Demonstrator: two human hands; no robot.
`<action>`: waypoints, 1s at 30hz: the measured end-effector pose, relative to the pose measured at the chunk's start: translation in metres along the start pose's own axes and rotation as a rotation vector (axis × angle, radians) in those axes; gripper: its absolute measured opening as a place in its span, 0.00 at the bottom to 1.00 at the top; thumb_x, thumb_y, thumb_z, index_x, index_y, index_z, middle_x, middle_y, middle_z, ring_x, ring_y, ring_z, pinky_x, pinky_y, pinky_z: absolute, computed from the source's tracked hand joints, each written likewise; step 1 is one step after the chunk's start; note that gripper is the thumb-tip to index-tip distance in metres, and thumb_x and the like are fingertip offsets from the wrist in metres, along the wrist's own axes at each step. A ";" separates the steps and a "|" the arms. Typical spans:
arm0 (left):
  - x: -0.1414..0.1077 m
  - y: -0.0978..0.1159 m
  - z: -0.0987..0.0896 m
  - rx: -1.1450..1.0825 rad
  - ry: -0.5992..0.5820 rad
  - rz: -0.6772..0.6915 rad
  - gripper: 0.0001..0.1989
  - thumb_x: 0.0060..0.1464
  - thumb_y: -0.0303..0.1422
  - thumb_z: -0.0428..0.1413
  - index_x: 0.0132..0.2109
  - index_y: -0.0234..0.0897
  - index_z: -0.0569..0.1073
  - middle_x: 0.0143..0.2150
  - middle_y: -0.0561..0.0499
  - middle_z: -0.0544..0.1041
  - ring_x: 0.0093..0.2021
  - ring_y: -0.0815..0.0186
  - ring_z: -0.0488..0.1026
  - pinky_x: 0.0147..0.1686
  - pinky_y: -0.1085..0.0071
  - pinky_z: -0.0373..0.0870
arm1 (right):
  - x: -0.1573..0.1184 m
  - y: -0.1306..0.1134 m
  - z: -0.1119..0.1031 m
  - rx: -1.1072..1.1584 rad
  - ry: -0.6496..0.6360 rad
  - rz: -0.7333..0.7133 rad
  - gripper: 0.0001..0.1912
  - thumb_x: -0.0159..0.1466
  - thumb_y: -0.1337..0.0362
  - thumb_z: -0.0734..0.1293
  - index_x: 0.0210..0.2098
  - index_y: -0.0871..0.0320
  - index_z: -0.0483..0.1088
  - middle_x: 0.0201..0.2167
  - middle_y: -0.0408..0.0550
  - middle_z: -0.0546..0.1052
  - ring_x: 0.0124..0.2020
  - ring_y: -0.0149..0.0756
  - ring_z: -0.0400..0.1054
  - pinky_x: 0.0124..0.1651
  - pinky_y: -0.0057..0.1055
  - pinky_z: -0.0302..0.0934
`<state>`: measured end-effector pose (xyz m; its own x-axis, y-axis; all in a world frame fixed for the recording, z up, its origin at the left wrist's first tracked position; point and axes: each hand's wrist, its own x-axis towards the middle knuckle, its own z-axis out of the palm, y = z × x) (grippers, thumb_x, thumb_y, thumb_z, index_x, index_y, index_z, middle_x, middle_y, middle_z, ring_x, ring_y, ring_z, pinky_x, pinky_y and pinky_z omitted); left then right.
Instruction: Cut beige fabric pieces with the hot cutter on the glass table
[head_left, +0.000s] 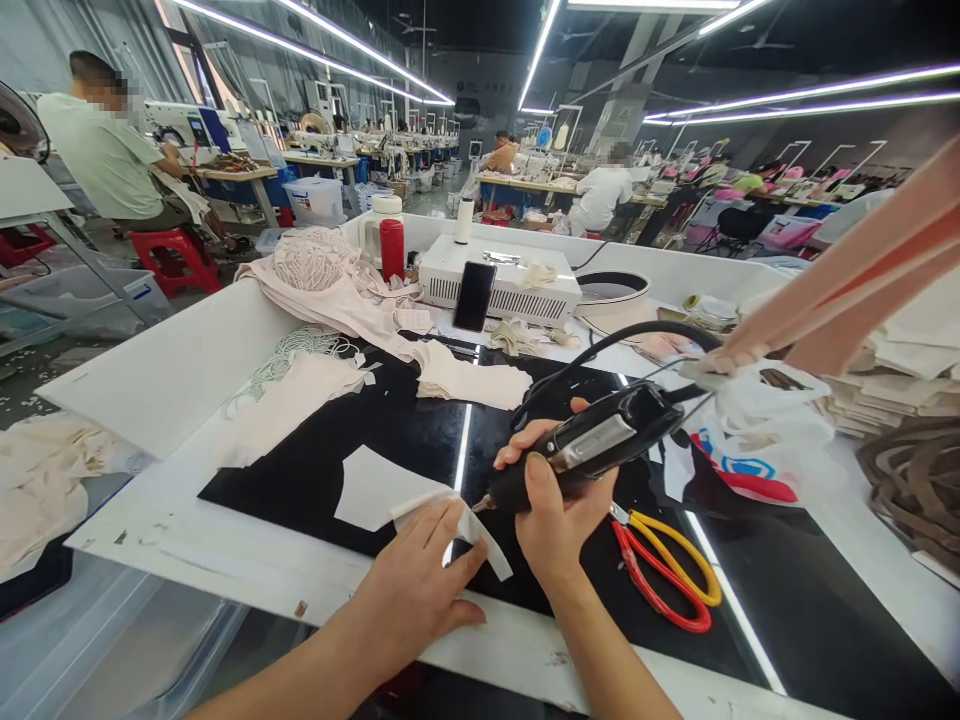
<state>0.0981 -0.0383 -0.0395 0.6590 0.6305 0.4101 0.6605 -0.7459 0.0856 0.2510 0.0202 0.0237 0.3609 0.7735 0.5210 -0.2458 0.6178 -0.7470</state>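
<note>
My left hand [427, 570] lies with its fingers spread on a pale fabric piece [375, 488], whose right part is folded over near the front edge of the black work surface [300, 515]. Wrapped in my right hand [555, 500] is a black corded hand tool [592, 440] with a metal plate on its side. The tool's narrow tip points down and left, close to the fabric beside my left fingertips. Scissors [667, 570] with red and yellow handles rest to the right of my right hand.
Beyond the hands are stacked cream pieces [472, 380], a phone [475, 296] against a white box [502, 280], and a red bottle [391, 250]. A plastic bag [780, 420] lies at right under hanging peach fabric [862, 250]. A seated person [105, 160] is far left.
</note>
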 end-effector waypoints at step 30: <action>-0.002 -0.002 -0.020 -0.050 -0.100 -0.034 0.32 0.55 0.47 0.69 0.60 0.36 0.73 0.65 0.30 0.71 0.64 0.41 0.72 0.58 0.46 0.77 | -0.001 0.001 0.006 0.006 -0.023 -0.023 0.24 0.65 0.67 0.72 0.57 0.47 0.64 0.35 0.38 0.75 0.28 0.28 0.71 0.31 0.28 0.70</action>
<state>0.0877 -0.0423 -0.0227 0.6703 0.6723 0.3140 0.6661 -0.7317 0.1448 0.2452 0.0213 0.0246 0.3454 0.7621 0.5477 -0.2426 0.6363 -0.7323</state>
